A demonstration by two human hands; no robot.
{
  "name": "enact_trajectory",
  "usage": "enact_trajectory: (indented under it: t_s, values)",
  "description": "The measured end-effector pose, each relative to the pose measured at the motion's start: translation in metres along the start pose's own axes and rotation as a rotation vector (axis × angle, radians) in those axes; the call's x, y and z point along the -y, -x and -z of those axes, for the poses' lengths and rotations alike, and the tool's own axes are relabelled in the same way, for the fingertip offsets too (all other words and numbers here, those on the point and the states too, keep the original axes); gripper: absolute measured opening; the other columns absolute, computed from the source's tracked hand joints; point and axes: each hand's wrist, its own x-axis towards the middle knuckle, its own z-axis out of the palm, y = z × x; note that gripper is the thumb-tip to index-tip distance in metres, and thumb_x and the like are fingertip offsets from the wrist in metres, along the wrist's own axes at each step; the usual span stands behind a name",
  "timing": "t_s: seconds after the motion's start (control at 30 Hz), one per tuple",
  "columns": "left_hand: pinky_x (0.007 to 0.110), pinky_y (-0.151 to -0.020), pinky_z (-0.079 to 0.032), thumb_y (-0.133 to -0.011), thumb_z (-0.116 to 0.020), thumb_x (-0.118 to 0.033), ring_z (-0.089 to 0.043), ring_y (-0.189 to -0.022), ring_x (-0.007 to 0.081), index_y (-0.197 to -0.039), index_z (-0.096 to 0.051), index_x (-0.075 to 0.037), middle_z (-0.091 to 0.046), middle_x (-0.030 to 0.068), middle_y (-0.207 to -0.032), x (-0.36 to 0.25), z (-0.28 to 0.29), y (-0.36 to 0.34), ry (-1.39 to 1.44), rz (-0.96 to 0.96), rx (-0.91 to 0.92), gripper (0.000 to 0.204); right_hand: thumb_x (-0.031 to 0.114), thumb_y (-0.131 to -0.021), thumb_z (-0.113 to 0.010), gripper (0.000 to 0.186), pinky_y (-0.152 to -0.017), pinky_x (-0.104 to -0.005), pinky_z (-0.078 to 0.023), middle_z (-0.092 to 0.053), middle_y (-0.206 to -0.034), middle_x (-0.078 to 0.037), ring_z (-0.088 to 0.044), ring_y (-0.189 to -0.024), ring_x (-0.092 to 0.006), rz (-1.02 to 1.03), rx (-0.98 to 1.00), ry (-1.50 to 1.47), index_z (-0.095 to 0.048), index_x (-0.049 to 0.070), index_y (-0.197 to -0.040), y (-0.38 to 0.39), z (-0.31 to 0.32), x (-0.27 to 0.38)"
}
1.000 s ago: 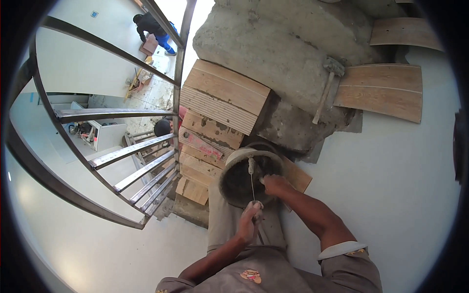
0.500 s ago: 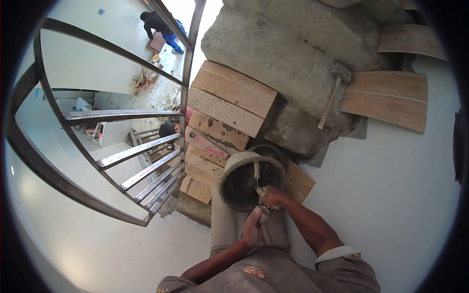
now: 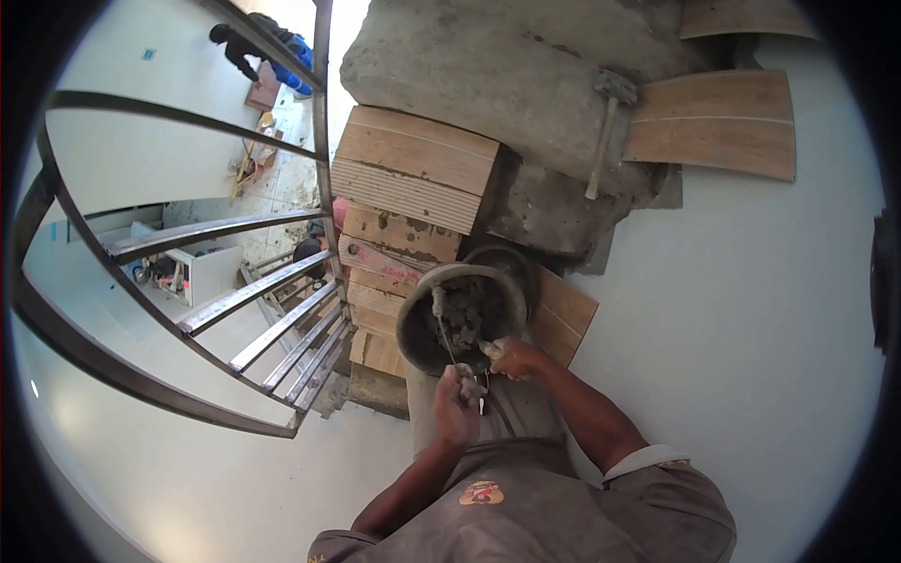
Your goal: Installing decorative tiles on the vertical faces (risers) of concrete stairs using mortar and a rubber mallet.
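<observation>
A dark round bucket point(image 3: 408, 342) with a mortar-crusted rim sits in front of my legs, its mouth turned up toward me. Grey lumpy mortar point(image 3: 466, 310) lies inside it. Across the mouth runs the thin wire handle point(image 3: 448, 340), with a crusted grip at its far end. My left hand point(image 3: 457, 405) is closed at the wire's near end, just outside the rim; the exact fingertip contact is small and unclear. On the near right rim, my right hand point(image 3: 516, 359) is closed with its thumb over the bucket's edge.
Wood-look tiles point(image 3: 413, 159) cover steps at left, beside a metal railing point(image 3: 324, 141). A hammer point(image 3: 601, 136) lies on rough concrete near a loose tile point(image 3: 713, 127). Another bucket point(image 3: 507, 263) stands behind mine. Below, one person point(image 3: 267, 52) bends over; another person's dark head point(image 3: 307, 250) shows.
My right hand has left the wire and moved to the bucket's rim. The left hand stays at the wire, now farther left. More mortar shows inside the bucket, and the view has shifted.
</observation>
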Motion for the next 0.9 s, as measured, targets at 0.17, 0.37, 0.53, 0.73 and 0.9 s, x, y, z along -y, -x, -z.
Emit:
enact_trajectory:
  t_s: [0.17, 0.37, 0.53, 0.73, 0.9]
  values:
    - [0.032, -0.074, -0.044, -0.106, -0.042, -0.047, -0.044, -0.062, 0.0116, -0.1, -0.056, -0.009, -0.044, -0.0042, -0.068, -0.01, -0.004, 0.001, 0.0, 0.026, -0.012, 0.042, 0.019, -0.075, -0.072, 0.032, -0.052, -0.0383, -0.05, -0.067, -0.076, -0.013, -0.066, -0.058, -0.0197, 0.151, -0.171, 0.141, -0.061, -0.001, -0.098, 0.029, -0.015, -0.014]
    - [0.034, -0.076, -0.044, -0.105, -0.044, -0.048, -0.044, -0.06, 0.0119, -0.098, -0.058, -0.01, -0.043, -0.0049, -0.066, -0.022, 0.004, 0.001, 0.011, 0.032, 0.029, 0.041, 0.021, -0.08, -0.076, 0.039, -0.048, -0.0325, -0.045, -0.059, -0.07, -0.003, -0.054, -0.051, -0.013, 0.091, -0.168, -0.256, -0.06, 0.002, -0.109, 0.082, -0.009, -0.015]
    - [0.034, -0.074, -0.044, -0.104, -0.045, -0.049, -0.044, -0.059, 0.0123, -0.097, -0.059, -0.011, -0.043, -0.0051, -0.065, -0.027, 0.014, 0.004, -0.002, 0.034, 0.013, 0.041, 0.022, -0.083, -0.074, 0.039, -0.049, -0.0304, -0.047, -0.059, -0.07, -0.003, -0.055, -0.053, -0.0115, 0.211, -0.316, -0.515, -0.06, 0.001, -0.113, 0.111, 0.005, -0.022]
    - [0.034, -0.07, -0.044, -0.104, -0.043, -0.047, -0.043, -0.061, 0.0132, -0.095, -0.06, -0.012, -0.043, -0.0043, -0.067, -0.038, 0.036, 0.016, 0.03, 0.081, -0.051, 0.04, 0.022, -0.088, -0.064, 0.035, -0.069, -0.0449, -0.057, -0.065, -0.102, -0.018, -0.069, -0.082, -0.0316, 0.467, -1.23, 0.486, -0.058, 0.001, -0.115, 0.022, 0.074, -0.06]
    - [0.034, -0.07, -0.043, -0.102, -0.044, -0.047, -0.042, -0.061, 0.014, -0.093, -0.06, -0.012, -0.044, -0.0028, -0.068, -0.044, 0.043, 0.034, 0.034, 0.071, -0.126, 0.04, 0.022, -0.086, -0.063, 0.037, -0.082, -0.0534, -0.054, -0.061, -0.118, -0.022, -0.063, -0.107, -0.0425, -0.071, -1.476, 0.071, -0.054, 0.004, -0.118, -0.066, 0.108, -0.041]
